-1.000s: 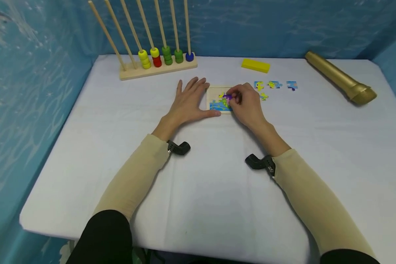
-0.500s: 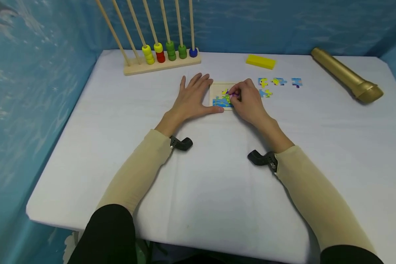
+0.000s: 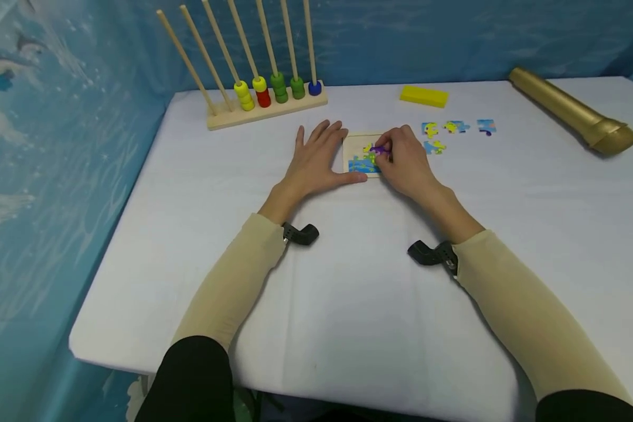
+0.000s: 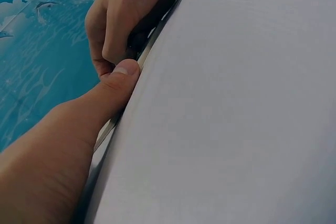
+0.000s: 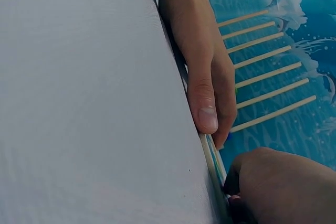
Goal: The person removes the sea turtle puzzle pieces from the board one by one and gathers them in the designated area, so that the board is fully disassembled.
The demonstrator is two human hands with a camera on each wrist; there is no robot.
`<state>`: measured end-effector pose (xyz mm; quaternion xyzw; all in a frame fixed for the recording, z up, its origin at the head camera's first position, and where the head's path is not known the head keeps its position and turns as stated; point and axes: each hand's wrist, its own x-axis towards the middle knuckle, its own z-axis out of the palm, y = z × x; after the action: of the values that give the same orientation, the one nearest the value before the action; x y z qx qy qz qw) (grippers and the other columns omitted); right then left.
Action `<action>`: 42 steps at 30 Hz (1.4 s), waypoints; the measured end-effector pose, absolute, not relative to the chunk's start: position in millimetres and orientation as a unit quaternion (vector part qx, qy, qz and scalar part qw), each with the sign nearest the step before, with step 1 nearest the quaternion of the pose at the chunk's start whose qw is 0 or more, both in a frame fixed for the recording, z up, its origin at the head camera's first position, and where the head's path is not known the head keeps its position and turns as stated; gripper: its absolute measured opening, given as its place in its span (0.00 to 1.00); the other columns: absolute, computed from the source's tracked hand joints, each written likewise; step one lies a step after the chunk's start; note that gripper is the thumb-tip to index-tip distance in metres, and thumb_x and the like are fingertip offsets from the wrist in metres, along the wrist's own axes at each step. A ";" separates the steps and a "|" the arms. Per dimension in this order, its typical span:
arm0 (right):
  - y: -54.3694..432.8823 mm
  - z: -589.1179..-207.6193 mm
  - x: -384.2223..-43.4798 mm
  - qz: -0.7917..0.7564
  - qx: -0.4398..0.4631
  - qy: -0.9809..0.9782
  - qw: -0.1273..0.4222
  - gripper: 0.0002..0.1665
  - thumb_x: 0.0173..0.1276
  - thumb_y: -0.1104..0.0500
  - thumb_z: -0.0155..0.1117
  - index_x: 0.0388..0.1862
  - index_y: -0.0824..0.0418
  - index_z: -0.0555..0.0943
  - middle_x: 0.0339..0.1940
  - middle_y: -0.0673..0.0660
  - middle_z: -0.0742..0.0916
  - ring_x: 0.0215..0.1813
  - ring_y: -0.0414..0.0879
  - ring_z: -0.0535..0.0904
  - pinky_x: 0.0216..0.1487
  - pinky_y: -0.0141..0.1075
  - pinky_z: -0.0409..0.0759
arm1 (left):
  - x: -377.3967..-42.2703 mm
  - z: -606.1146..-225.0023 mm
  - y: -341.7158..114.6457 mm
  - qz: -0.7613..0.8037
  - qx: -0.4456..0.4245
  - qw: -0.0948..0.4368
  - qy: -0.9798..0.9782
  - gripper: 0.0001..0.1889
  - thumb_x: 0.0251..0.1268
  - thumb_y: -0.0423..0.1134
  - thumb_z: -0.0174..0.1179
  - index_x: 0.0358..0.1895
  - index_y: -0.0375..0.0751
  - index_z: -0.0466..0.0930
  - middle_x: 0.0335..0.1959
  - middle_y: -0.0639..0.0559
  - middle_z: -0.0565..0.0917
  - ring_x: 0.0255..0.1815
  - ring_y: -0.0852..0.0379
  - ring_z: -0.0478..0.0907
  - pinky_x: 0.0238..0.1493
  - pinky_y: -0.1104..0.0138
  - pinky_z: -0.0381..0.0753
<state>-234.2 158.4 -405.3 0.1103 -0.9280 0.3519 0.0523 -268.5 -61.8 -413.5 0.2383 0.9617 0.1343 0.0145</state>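
A wooden jigsaw tray [image 3: 352, 153] lies on the white table, partly filled with blue and green puzzle pieces. My left hand [image 3: 312, 159] is spread at its left side, fingers straight, with the thumb along the tray's front edge. In the left wrist view that thumb [image 4: 123, 72] rests at the tray's rim. Over the tray's right part, my right hand [image 3: 408, 161] pinches a purple puzzle piece [image 3: 378, 150] against the picture. The right hand hides the tray's right side. In the right wrist view its curled fingers [image 5: 234, 179] meet the tray edge.
Several loose puzzle pieces [image 3: 456, 126] lie right of the tray. Behind them is a yellow block [image 3: 424, 96]. A wooden bead abacus [image 3: 266, 109] with tall rods stands at the back left, and a gold microphone-shaped object [image 3: 572, 110] lies at the back right.
The head view has shifted, so everything sits further right in it. My left hand keeps its place at the tray. The right fingers have made small movements around the purple puzzle piece.
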 end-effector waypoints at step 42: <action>158.2 -404.2 -234.3 0.347 0.108 -0.931 0.038 0.18 0.73 0.66 0.53 0.58 0.73 0.75 0.52 0.68 0.73 0.52 0.57 0.70 0.54 0.46 0.70 | -267.0 -408.8 -62.0 0.139 0.244 0.019 0.960 0.59 0.56 0.83 0.58 0.85 0.53 0.55 0.88 0.55 0.53 0.90 0.53 0.39 0.85 0.41 0.25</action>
<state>-234.3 158.2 -404.2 0.1076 -0.9308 0.3473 0.0378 -267.0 -62.0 -408.8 0.2438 0.9596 0.1394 0.0187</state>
